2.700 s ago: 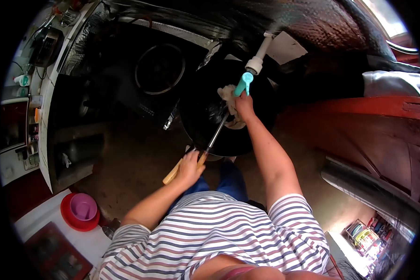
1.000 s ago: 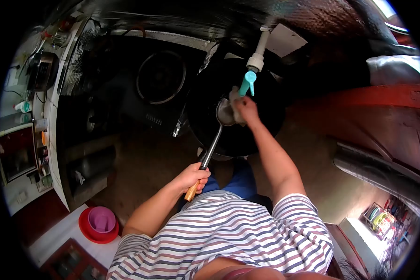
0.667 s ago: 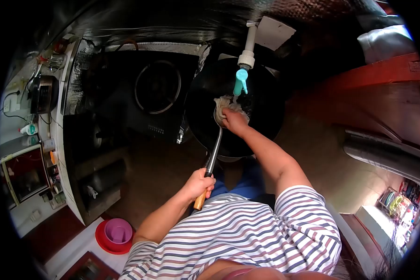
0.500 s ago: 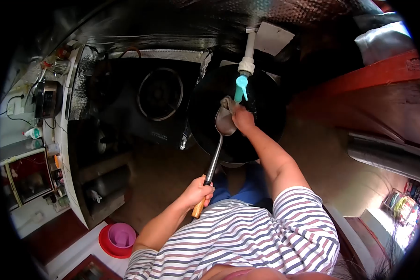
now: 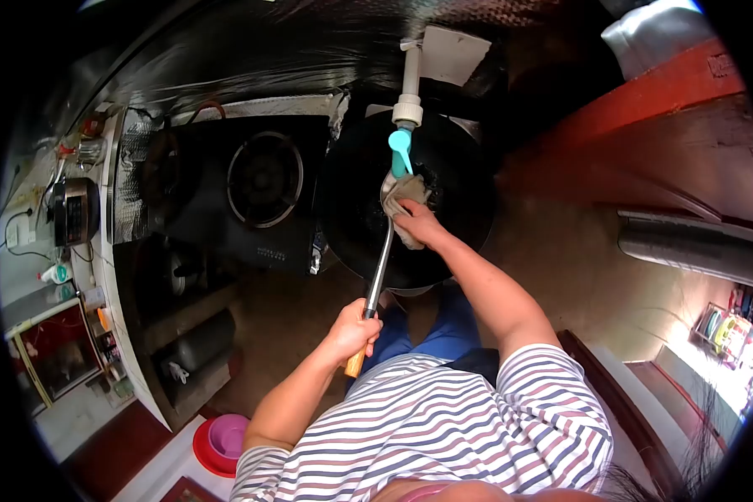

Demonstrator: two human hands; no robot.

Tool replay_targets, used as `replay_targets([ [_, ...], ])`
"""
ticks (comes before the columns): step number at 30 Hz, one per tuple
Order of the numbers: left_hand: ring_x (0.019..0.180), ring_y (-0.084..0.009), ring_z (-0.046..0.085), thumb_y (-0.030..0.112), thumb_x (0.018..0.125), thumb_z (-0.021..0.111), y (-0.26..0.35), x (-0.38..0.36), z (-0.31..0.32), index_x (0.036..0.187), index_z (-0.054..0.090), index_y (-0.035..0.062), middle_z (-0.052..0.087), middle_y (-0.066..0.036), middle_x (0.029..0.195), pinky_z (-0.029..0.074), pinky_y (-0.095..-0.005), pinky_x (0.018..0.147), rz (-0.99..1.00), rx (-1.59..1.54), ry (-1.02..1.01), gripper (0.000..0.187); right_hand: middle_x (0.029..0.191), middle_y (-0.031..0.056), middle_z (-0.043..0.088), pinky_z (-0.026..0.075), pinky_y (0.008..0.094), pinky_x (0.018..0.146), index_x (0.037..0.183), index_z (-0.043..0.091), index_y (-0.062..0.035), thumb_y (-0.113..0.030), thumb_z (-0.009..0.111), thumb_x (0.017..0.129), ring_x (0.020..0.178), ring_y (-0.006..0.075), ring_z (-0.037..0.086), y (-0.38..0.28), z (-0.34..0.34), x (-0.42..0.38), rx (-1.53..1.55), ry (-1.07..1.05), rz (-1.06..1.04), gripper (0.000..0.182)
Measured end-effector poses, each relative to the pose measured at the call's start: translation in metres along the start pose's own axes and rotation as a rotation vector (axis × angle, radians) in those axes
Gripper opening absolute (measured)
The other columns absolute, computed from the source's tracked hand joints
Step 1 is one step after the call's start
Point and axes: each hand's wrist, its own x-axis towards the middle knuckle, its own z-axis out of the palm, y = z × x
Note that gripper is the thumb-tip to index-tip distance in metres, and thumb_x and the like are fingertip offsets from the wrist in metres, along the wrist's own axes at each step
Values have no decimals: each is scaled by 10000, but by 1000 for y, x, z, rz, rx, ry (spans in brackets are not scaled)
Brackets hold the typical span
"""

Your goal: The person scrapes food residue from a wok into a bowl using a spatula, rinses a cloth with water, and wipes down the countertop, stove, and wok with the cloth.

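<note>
My left hand (image 5: 353, 331) is wrapped around the handle of a long metal ladle (image 5: 381, 266), near its wooden end. The ladle's head points away from me over a large dark wok (image 5: 464, 188). My right hand (image 5: 420, 224) presses a greyish-beige cloth (image 5: 408, 191) against the head, which the cloth mostly covers. Just beyond the cloth is a tap with a turquoise lever (image 5: 402, 149) on a white pipe (image 5: 411, 84).
A black gas stove (image 5: 265, 251) with a round burner (image 5: 265, 179) stands left of the wok. A shelf with a dark cylinder (image 5: 202, 341) is below. At lower left sit a pink bowl (image 5: 226, 437) and a red basin (image 5: 202, 452). A red wooden panel (image 5: 627, 109) rises on the right.
The ladle's head has shifted farther toward the tap. My right hand has moved nearer to the handle, and the cloth now spreads over the head. My view has turned slightly.
</note>
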Motion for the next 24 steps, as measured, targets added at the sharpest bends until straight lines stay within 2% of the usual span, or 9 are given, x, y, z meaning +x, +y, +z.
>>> replay_targets([
  [1,377,-125,439,-8,743,495,-1,0,0,778,427,30,469,-55,560,382,-268,350,-6,5,-1,86,1049,165,609,461,320,788,1205,515,-36,-198,580,769,902,243,605,-1,-1,-1,6,3,5,470],
  [4,386,-126,442,-6,751,497,-7,-3,-1,771,420,31,467,-59,560,384,-267,353,16,10,17,88,976,240,599,469,460,753,1137,526,-49,-195,519,755,884,390,580,3,-7,5,-645,99,-86,410],
  [5,386,-126,442,-6,751,497,-10,-8,-3,771,420,31,467,-59,560,384,-267,353,12,15,16,88,976,240,599,469,460,753,1137,526,-49,-195,519,755,884,390,580,7,-16,12,-640,101,-82,410],
  [7,377,-110,427,-5,760,477,-14,-17,-5,805,417,38,448,-42,537,366,-235,343,-18,-59,-30,86,912,205,622,472,460,724,1066,539,-50,-186,530,757,852,377,595,7,-31,30,-557,395,100,338],
  [10,372,-110,424,0,765,481,-19,-15,-6,822,425,34,446,-38,533,364,-234,347,-14,-119,-63,87,879,198,626,470,443,738,1049,542,-60,-197,556,737,843,378,598,-4,-40,33,-336,526,-14,341],
  [13,384,-114,426,6,768,492,-17,-8,-5,818,428,34,451,-39,545,370,-246,361,-12,-148,-76,86,926,217,615,463,416,768,1023,552,-53,-212,566,729,884,375,589,-9,-24,28,-72,409,-91,335],
  [16,400,-118,432,12,771,501,-6,-6,2,809,428,34,457,-43,560,378,-259,375,-29,-101,-80,86,923,212,611,455,419,776,1037,545,-59,-242,564,750,880,377,586,-12,10,7,-252,240,-149,341],
  [21,407,-121,437,24,780,510,-6,-13,0,786,416,36,462,-52,573,385,-256,377,-43,-30,-47,95,942,241,596,451,490,727,1052,517,-56,-196,513,809,836,422,573,5,19,33,-477,375,-241,280],
  [24,399,-117,438,5,769,496,-12,-17,-9,802,423,32,462,-50,572,377,-250,365,-44,-80,-37,84,911,246,597,458,480,717,1037,521,-39,-167,517,794,812,420,578,3,9,58,-409,533,17,275],
])
